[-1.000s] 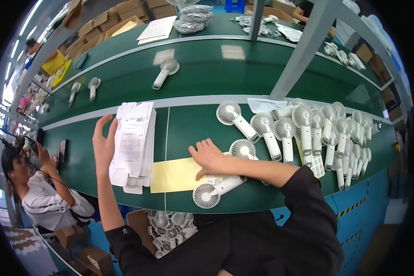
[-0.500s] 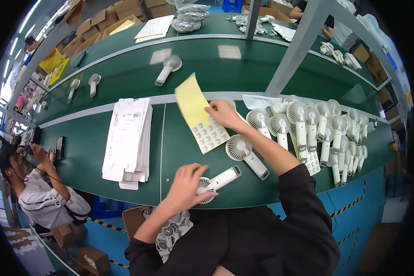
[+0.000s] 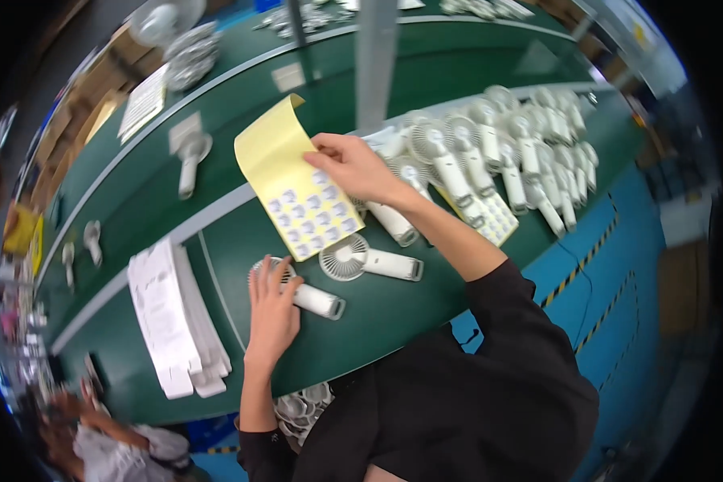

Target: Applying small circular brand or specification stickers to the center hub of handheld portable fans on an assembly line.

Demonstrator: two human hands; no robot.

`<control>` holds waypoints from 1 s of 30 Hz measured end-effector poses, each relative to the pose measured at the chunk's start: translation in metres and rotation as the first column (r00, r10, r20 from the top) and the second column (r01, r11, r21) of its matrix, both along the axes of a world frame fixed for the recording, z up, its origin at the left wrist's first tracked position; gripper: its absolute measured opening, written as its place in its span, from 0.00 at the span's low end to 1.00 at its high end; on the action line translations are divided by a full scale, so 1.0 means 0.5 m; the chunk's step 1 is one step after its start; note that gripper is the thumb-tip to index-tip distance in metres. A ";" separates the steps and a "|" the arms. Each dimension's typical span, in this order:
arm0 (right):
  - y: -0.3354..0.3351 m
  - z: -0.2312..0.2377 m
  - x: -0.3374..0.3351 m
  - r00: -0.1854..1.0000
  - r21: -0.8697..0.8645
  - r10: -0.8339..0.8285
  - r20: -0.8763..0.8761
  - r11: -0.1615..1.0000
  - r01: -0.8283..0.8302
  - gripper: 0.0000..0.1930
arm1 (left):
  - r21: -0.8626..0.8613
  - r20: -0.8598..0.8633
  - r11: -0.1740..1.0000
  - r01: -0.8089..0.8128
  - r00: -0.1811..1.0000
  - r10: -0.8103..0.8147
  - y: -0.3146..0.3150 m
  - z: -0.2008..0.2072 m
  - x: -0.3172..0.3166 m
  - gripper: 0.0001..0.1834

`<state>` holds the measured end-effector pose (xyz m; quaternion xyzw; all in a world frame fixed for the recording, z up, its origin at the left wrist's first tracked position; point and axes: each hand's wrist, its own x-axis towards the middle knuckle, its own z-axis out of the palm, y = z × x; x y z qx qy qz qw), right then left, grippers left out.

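Observation:
My right hand (image 3: 355, 167) pinches the edge of a yellow sheet of small grey-white stickers (image 3: 275, 153), whose far end curls up. Fingers spread, my left hand (image 3: 271, 317) lies over the round head of a white handheld fan (image 3: 319, 302); the fan's handle points toward the right. Just beyond it, below the sheet's lower edge, lies a second handheld fan (image 3: 392, 265). A third fan (image 3: 392, 223) is partly covered by the sheet and my right wrist.
Many white fans (image 3: 490, 153) crowd the table's right side, with another sticker sheet (image 3: 494, 221) under some. A stack of flat white cartons (image 3: 165, 313) lies at left. A grey post (image 3: 375, 72) rises beyond the sheet. A person (image 3: 124, 442) sits at lower left.
My view has turned, so the table appears tilted. My left hand has come onto the fan's head, and that fan's handle has swung round toward me. The sticker sheet stays in my right hand.

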<state>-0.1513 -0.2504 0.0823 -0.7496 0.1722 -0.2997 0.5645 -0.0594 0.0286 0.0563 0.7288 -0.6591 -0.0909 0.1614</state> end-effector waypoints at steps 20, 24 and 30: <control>-0.181 0.000 -0.528 0.866 0.124 -0.423 -0.267 0.876 0.466 0.15 | -0.487 -0.413 0.706 -0.514 0.848 0.333 -0.274 -0.051 0.297 0.11; -0.208 -0.017 -0.574 0.732 0.155 -0.645 -0.217 0.718 0.679 0.18 | -0.393 0.124 0.722 -0.570 0.745 0.656 -0.371 -0.123 0.514 0.33; -0.219 -0.016 -0.603 0.621 0.127 -0.715 -0.321 0.617 0.777 0.18 | 0.356 -0.163 0.685 -0.636 0.679 0.716 -0.436 -0.072 0.542 0.28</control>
